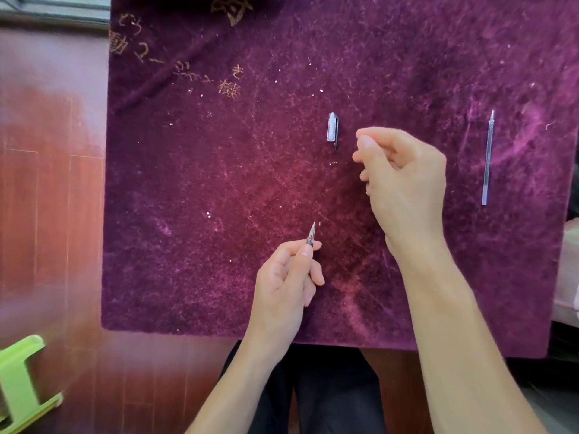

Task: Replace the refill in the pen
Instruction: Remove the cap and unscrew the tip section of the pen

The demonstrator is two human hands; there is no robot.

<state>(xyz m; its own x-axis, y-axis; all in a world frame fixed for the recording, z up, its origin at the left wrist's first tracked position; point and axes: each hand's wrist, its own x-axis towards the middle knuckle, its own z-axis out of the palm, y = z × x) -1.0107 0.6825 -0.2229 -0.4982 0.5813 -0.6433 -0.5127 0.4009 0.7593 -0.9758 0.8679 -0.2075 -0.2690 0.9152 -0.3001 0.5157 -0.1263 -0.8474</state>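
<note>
My left hand [286, 277] is closed around a pen [310, 235]; only its clear tip section and metal point stick out above my thumb, aimed away from me. The rest of the pen is hidden in my fist. My right hand [404, 183] hovers over the purple velvet cloth [219, 167] with fingers curled loosely and nothing visible in it. The clear pen cap [332, 130] with a dark clip lies on the cloth just left of my right thumb. A long thin refill [487, 158] lies at the right of the cloth, tip pointing away.
The cloth covers a reddish wooden table [53, 198] and has gold embroidery [230, 87] near its far left. A light green plastic stand [22, 386] sits at the bottom left corner. My dark-clothed legs show below the table edge.
</note>
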